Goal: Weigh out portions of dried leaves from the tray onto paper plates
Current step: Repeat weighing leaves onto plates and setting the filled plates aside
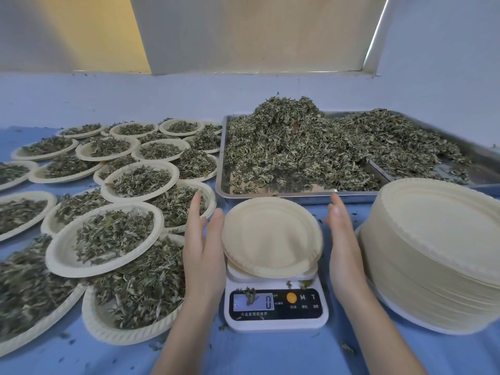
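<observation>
Fingers on both our hands are straight and held together, gripping nothing. Our left hand (203, 239) stands on edge just beside the left rim of the empty paper plate (272, 236), its thumb at or nearly at the rim; our right hand (341, 239) stands on edge a little clear of the right rim. That plate sits between our palms on the kitchen scale (276, 304), whose display shows 0.

What we need next, the dried leaves (297, 147), lies straight ahead beyond the plate, heaped in the metal tray (220, 169) whose long side runs left to right. Both hands look about equally near the tray's front edge, so we judge either could reach the heap.

To our left, filled plates (105, 239) overlap one another, each holding a spread of leaves. To our right stands a tall stack of empty plates (433, 247). A few leaf scraps lie on the scale's front.
</observation>
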{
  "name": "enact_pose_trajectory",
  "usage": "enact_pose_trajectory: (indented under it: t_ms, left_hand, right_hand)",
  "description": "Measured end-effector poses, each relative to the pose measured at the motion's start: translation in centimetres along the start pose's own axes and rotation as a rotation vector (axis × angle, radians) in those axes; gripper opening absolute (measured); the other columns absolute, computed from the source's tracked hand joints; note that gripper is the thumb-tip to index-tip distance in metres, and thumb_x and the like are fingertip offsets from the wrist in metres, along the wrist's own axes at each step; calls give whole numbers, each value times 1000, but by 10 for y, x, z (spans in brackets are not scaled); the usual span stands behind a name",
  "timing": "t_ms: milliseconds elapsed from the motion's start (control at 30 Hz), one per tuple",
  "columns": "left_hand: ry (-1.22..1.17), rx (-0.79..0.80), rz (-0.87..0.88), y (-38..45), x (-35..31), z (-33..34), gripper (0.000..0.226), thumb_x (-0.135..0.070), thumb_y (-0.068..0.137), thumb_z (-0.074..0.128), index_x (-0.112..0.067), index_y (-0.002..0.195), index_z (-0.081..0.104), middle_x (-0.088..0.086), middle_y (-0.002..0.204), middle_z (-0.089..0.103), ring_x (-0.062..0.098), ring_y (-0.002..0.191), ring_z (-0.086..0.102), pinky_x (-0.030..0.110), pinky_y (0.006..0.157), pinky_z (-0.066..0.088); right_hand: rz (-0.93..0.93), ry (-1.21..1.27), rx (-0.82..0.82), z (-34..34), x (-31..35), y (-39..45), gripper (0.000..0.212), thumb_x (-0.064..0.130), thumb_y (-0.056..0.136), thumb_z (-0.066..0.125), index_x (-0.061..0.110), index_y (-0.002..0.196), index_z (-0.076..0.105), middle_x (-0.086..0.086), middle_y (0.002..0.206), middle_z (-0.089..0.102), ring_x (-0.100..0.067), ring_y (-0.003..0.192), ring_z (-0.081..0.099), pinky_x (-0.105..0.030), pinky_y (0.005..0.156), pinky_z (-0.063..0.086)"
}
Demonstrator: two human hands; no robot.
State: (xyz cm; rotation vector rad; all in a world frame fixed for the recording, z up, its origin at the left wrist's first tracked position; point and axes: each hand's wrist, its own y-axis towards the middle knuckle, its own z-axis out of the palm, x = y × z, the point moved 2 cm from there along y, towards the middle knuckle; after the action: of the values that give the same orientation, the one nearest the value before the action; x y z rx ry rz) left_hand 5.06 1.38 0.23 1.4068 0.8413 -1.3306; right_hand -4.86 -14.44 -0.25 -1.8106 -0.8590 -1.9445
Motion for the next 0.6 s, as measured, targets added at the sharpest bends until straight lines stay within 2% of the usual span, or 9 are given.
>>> enact_pose_trajectory:
  t_ms: [100,167,267,333,400,467,533,600]
  left_hand:
    - [104,53,14,13,-19,5,44,-51,93,48,-53,135,35,-43,129,35,-6,128,33,28,104,29]
    - [289,110,71,33,-37,15,39,-50,91,48,-50,130,43,-42,126,41,0,123,39,26,99,33]
    - [540,225,66,80,-54,41,50,-48,92,43,-35,140,41,-15,142,43,9,128,41,34,103,32]
    - [703,356,30,114,-56,62,50,-42,97,35,-25,143,39,-6,133,50,6,108,51,25,88,35]
    - [879,473,-22,142,-51,77,47,-32,102,29,-12,142,39,3,128,52,9,96,51,24,81,36]
    - [964,507,-122,165,-40,82,45,-26,103,27,-3,140,39,13,133,49,18,105,54,30,87,43]
    - [946,513,-245,186,-27,81,44,-24,103,29,-1,140,38,18,142,43,29,120,51,38,94,45]
    - [853,505,-359,199,-17,80,47,-27,103,32,-5,145,30,18,149,34,35,123,48,41,86,51]
  right_hand:
    - [-32,-176,-2,5,15,12,66,70,86,35,43,146,24,30,147,25,3,139,19,-27,111,18]
    - [-68,-406,21,12,28,34,64,62,92,37,35,148,23,16,153,25,-7,142,20,-34,113,21]
    - [-71,-732,65,30,45,81,63,51,94,40,22,148,28,-2,151,34,-24,138,31,-45,112,27]
    - [36,-839,120,43,46,116,62,48,92,42,23,147,30,-9,147,39,-30,133,37,-47,108,32]
    - [197,-919,176,52,36,149,62,45,90,44,22,146,31,-13,144,40,-34,127,42,-48,106,35]
    - [368,-1033,145,51,23,180,63,42,89,45,15,144,32,-17,150,28,-40,132,33,-53,109,29]
    - [571,-1117,-5,39,15,202,70,42,89,48,7,146,28,-22,155,8,-47,139,12,-62,111,13]
    - [719,-1095,-145,20,2,220,77,41,89,53,1,146,22,-26,155,-1,-48,140,2,-63,112,6]
